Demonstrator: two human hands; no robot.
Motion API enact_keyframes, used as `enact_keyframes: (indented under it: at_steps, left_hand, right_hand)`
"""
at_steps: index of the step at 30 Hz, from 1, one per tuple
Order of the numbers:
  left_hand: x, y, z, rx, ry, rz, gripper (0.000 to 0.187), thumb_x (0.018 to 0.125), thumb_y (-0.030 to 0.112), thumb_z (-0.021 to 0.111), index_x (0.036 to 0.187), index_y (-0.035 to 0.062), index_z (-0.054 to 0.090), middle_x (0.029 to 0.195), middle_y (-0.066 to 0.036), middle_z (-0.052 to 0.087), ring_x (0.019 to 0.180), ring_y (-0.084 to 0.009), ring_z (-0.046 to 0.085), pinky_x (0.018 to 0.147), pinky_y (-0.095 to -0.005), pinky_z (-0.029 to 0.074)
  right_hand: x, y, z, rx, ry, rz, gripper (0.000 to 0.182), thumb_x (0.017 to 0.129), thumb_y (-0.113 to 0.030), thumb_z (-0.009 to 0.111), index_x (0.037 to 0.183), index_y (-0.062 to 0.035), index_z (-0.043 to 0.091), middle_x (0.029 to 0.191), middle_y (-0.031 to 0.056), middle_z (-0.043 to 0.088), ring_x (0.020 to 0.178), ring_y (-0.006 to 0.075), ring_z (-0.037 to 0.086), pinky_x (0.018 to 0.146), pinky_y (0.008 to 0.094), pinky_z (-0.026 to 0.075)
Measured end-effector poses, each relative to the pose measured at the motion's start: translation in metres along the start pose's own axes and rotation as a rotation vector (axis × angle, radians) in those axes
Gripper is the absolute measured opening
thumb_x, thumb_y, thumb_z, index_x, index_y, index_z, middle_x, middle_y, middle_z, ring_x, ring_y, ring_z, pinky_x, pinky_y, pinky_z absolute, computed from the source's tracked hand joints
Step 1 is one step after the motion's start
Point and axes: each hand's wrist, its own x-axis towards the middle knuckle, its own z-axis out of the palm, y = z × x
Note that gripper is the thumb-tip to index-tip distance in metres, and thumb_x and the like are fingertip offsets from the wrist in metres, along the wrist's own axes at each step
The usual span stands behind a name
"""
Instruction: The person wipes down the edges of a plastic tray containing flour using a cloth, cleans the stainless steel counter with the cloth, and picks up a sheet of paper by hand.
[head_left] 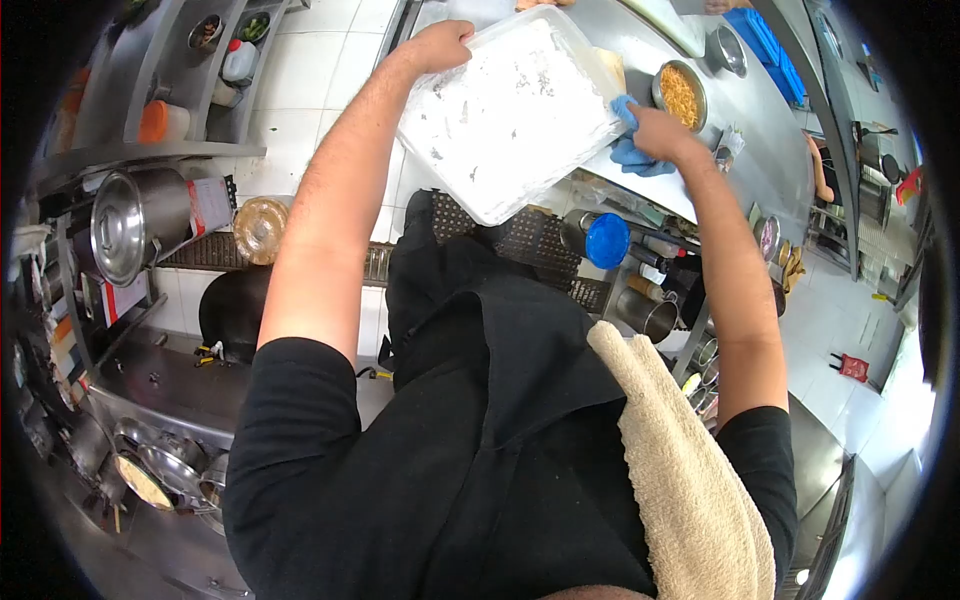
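One white plastic container [510, 120], broad and shallow-looking, is held in front of the body at a slant, one corner pointing back toward the person. It overlaps the edge of the metal worktop [765, 165] and the tiled floor [290, 75]; whether any of it rests on the worktop, I cannot tell. Grey patches mark its pale surface.

The left hand [443, 46] has its grip clamped on the far left corner, fingers curled on the rim, which likely steadies that side. The right hand [660, 135] is closed on a bunched blue cloth [640, 158] at the opposite edge. The cloth meets the container there, but whether the fingers also pinch the plastic is hidden. Holding opposite sides probably shares the weight and keeps the broad face from swinging.

Just beside the right hand, a metal bowl of orange shreds [680, 97] sits on the worktop, with another metal bowl [726, 52] farther along. Below the worktop edge is a round blue lid [607, 240]. A beige towel [690, 470] lies against the black apron [530, 350], perhaps to be within easy reach.
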Motion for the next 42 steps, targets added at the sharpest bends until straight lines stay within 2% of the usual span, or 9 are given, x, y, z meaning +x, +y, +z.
enact_keyframes:
  at_steps: [8,14,19,23,27,32,35,39,42]
  left_hand:
    - [-0.001,0.004,0.004,-0.089,0.071,-0.171,0.012,0.077,0.01,0.06,0.086,0.0041,0.055,0.08,-0.015,0.06,0.08,-0.0288,0.061,0.077,-0.043,0.046]
    - [-0.001,0.006,0.006,-0.154,-0.045,-0.172,0.019,0.076,0.009,0.062,0.081,0.0064,0.044,0.077,-0.01,0.054,0.072,-0.0215,0.052,0.068,-0.0396,0.042]
    - [-0.01,0.017,-0.005,-0.391,-0.162,-0.195,0.015,0.076,0.007,0.061,0.09,0.0028,0.059,0.084,-0.008,0.063,0.078,-0.0185,0.059,0.073,-0.0369,0.048]
    - [-0.031,0.036,-0.006,-0.61,-0.096,-0.263,0.007,0.077,0.005,0.061,0.083,0.0042,0.059,0.078,-0.005,0.063,0.071,-0.0168,0.057,0.07,-0.0367,0.048]
    - [-0.039,0.035,0.004,-0.58,-0.052,-0.265,0.012,0.077,0.003,0.061,0.089,0.0032,0.062,0.079,-0.006,0.064,0.073,-0.0168,0.059,0.068,-0.0364,0.049]
    - [-0.058,0.041,0.013,-0.72,0.096,-0.331,0.008,0.075,0.001,0.063,0.079,0.0052,0.057,0.074,-0.005,0.061,0.068,-0.0153,0.057,0.063,-0.0349,0.048]
    - [-0.063,0.027,0.024,-0.637,0.075,-0.37,0.017,0.076,0.005,0.062,0.092,0.0,0.065,0.085,-0.008,0.066,0.077,-0.018,0.061,0.07,-0.0344,0.05]
    - [-0.069,0.028,0.04,-0.728,0.146,-0.429,0.015,0.076,0.002,0.062,0.09,0.0,0.064,0.084,-0.008,0.065,0.075,-0.018,0.061,0.066,-0.0334,0.05]
    - [-0.066,0.027,0.053,-1.001,0.248,-0.432,0.019,0.072,-0.003,0.063,0.069,0.0082,0.048,0.067,-0.001,0.053,0.06,-0.0136,0.048,0.054,-0.0328,0.041]
  right_hand:
    - [-0.002,-0.009,0.06,0.145,0.157,0.062,0.064,0.085,-0.016,0.053,0.147,-0.0022,0.051,0.125,0.0294,0.067,0.117,0.0441,0.065,0.103,0.0496,0.05]
    - [-0.015,-0.004,0.081,0.324,0.163,0.064,0.056,0.087,-0.016,0.052,0.14,0.0,0.056,0.125,0.0298,0.067,0.117,0.0442,0.065,0.102,0.0485,0.049]
    - [-0.037,0.009,0.021,0.688,0.095,0.07,0.047,0.09,-0.02,0.056,0.129,0.0052,0.062,0.117,0.0253,0.072,0.108,0.039,0.068,0.096,0.0444,0.05]
    - [-0.039,0.034,-0.003,0.54,0.19,0.151,0.054,0.09,-0.025,0.059,0.134,0.0062,0.058,0.119,0.0262,0.07,0.112,0.0373,0.067,0.097,0.0431,0.051]
    - [-0.006,0.035,0.006,0.353,0.33,-0.122,0.057,0.087,-0.021,0.057,0.139,0.0027,0.056,0.118,0.0308,0.069,0.108,0.0442,0.068,0.097,0.048,0.052]
    - [0.025,0.024,0.031,0.121,0.237,0.002,0.059,0.084,-0.015,0.055,0.143,-0.0058,0.056,0.118,0.0291,0.07,0.109,0.0448,0.068,0.098,0.0509,0.052]
    - [0.013,0.004,0.044,0.07,0.223,0.016,0.059,0.086,-0.016,0.054,0.144,-0.0121,0.056,0.119,0.0258,0.07,0.109,0.0433,0.068,0.097,0.0509,0.052]
    - [-0.022,-0.043,0.055,0.041,0.135,0.031,0.052,0.087,-0.017,0.055,0.139,-0.014,0.06,0.119,0.0216,0.072,0.11,0.0391,0.069,0.096,0.0494,0.053]
    - [-0.05,-0.061,0.071,0.052,0.048,0.035,0.047,0.088,-0.017,0.054,0.134,-0.0126,0.062,0.116,0.0206,0.072,0.111,0.0377,0.069,0.096,0.0487,0.054]
